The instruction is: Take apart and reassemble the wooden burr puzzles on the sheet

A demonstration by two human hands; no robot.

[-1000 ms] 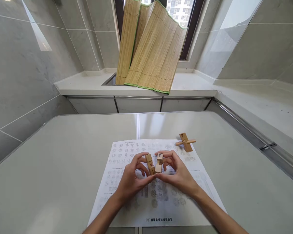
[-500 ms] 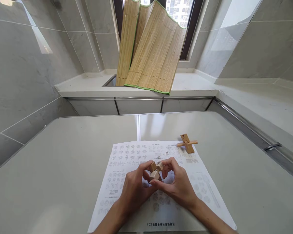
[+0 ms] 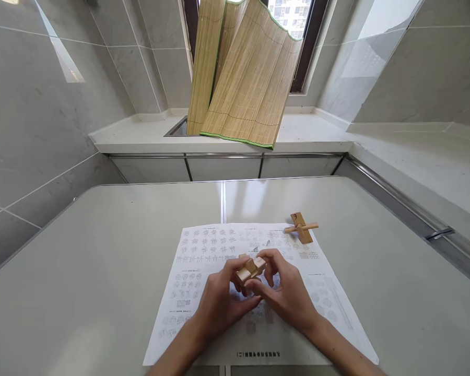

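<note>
A: Where do the wooden blocks [image 3: 250, 269] sit?

B: Just below the frame's center, between a person's left hand [image 3: 221, 300] and right hand [image 3: 290, 290], above a printed sheet [image 3: 209, 267].

A: And the hands?

B: Close together, both clamped on the blocks, the left's fingers at their left end and the right's at their upper right.

A: How do the blocks look?

B: Pale, bare wood, square-edged, tilted up toward the right, with a recess between thicker ends. Fingers cover part; whether the pieces are locked together, one cannot tell.

A: Anything nearby?

B: A crossed wooden piece [image 3: 303, 235], right of center, lies at the sheet's upper right corner, a round stick across its flat, marked slat.
</note>
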